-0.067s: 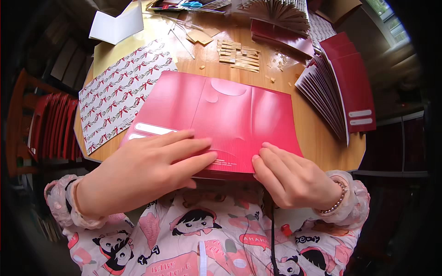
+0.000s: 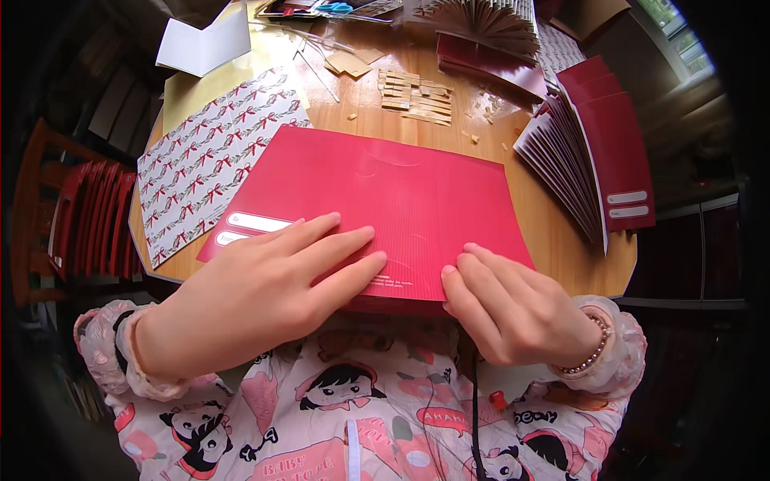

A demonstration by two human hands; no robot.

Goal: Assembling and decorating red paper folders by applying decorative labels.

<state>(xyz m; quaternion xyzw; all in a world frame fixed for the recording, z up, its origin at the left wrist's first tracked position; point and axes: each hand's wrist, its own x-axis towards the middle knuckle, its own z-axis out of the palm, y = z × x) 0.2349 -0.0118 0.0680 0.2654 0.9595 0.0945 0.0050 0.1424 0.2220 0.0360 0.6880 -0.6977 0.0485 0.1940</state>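
A large red cardboard sheet (image 2: 401, 200) lies at the near side of the table, with curved cut lines and two white rounded label boxes at its left. My left hand (image 2: 277, 280) rests flat on its near left part, fingers spread. At the near right edge, my right hand (image 2: 517, 309) has its fingers together over the sheet's rim; its thumb is hidden. Left of the sheet, partly under it, is white paper patterned with garlands and red bows (image 2: 212, 164).
Stacked folded red card pieces (image 2: 609, 152) stand at the right. Small cardboard strips (image 2: 415, 96) and scraps lie beyond the sheet. A white folded card (image 2: 204, 44) and blue-handled scissors (image 2: 334, 8) are at the back. Red folders (image 2: 92, 216) sit on a chair at left.
The red sheet now lies flatter, its shine and fold bulges gone, and its left edge reaches slightly farther left. My left fingers have spread and shifted slightly; my right hand barely moved.
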